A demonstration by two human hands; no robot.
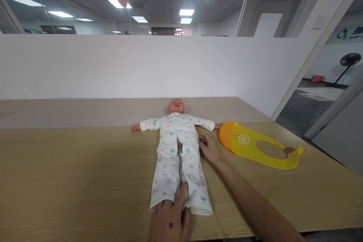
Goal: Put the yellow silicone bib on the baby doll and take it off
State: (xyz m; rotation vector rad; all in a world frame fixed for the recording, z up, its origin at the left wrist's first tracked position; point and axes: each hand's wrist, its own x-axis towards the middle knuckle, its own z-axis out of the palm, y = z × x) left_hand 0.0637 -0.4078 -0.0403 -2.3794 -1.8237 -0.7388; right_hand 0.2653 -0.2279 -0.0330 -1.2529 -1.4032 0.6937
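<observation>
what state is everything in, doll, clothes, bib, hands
baby doll: lying on its back, arms spread
white patterned pajamas: on the doll, covering arms and legs
left hand: resting on the pajama leg cuffs
right hand: touching the side of the pajama thigh
yellow and orange silicone bib: lying flat on the wooden table, off the doll

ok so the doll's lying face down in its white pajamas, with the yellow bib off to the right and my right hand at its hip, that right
Not quite: the doll is lying on its back, face up, not face down, as the head view shows. The rest stands: the white pajamas, the yellow bib off to the right and your right hand at its hip.
</observation>
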